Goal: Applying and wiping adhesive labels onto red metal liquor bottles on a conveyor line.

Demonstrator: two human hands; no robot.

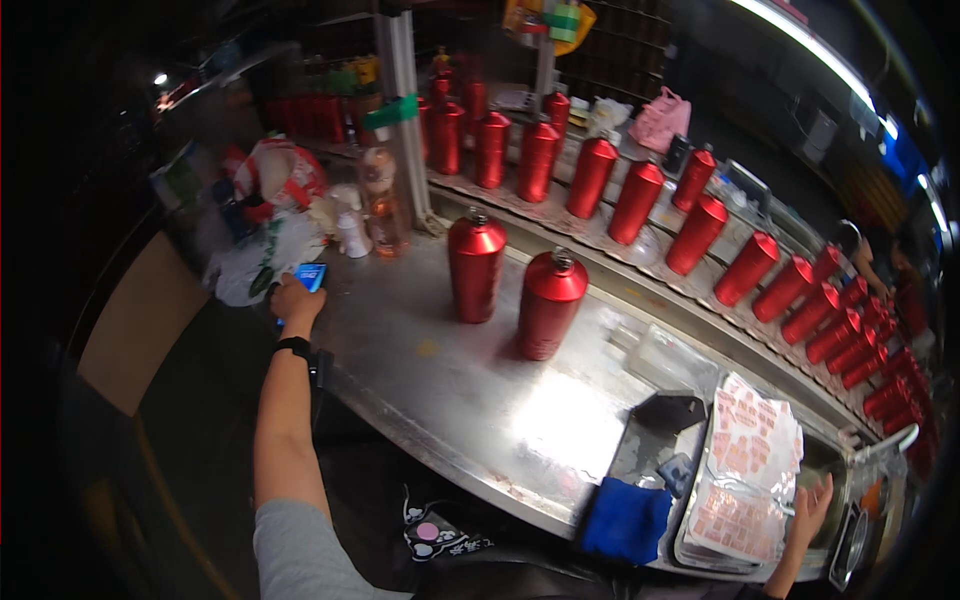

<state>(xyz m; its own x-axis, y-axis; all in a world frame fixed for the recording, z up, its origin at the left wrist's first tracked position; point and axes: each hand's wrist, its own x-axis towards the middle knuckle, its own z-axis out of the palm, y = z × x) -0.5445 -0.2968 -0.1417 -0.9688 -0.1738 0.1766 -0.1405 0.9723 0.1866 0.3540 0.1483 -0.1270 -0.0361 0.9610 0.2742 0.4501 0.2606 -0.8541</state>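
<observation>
The left hand (296, 300) clamps its fingers on a lit phone (312, 275) at the metal table's (400, 360) left end, apparently a handling step; lifting it would call for a secure grip. The right hand (812, 508), fingers apart, is beside the printed sheets (752, 440).

Looks like a factory workshop, some production-line station. Shows identical red metal bottles (590, 177) queued in a long row on a conveyor-like track (510, 203), running alongside a metal-topped workbench (400, 345). Also has pink-printed sheets (757, 430) laid in a shallow tray (705, 558) at the bench's right end, a metal post (394, 55) wrapped with green tape (390, 112), and a tube light (812, 46) overhead in dim surroundings.
</observation>
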